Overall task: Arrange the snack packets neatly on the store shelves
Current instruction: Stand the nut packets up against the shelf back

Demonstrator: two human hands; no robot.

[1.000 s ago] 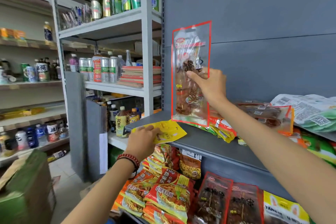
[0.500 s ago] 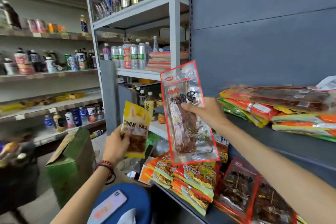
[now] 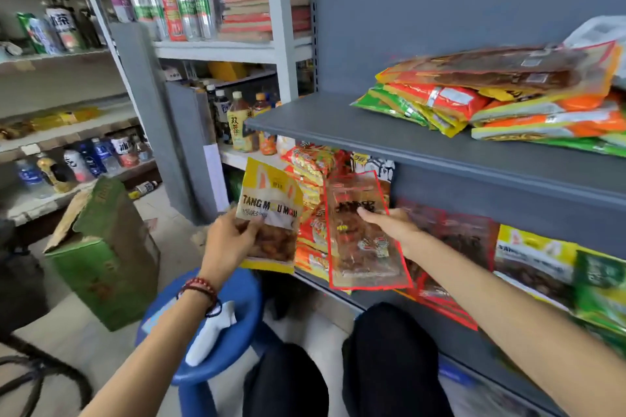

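Observation:
My left hand [image 3: 230, 240] grips a yellow snack packet [image 3: 271, 203] with brown pieces showing through its window, held upright in front of the lower shelf's left end. My right hand [image 3: 393, 227] holds a clear red-edged packet [image 3: 359, 264] of dark snacks, thumb on its front, in front of the lower shelf's orange packets [image 3: 311, 230]. On the grey upper shelf [image 3: 338, 125] lies a flat pile of orange, green and red-edged packets [image 3: 491, 95]. More red-edged packets [image 3: 464, 240] and yellow and green packets [image 3: 542, 264] stand on the lower shelf.
A blue stool [image 3: 230, 332] with a phone and a white thing on it stands below my left arm. A green cardboard box [image 3: 105, 254] sits on the floor at left. White racks [image 3: 216, 51] behind it carry bottles and cans. My knees are below.
Both hands came down from the upper shelf to the lower shelf, each carrying its packet. The view tilted down, bringing the stool and my knees into sight.

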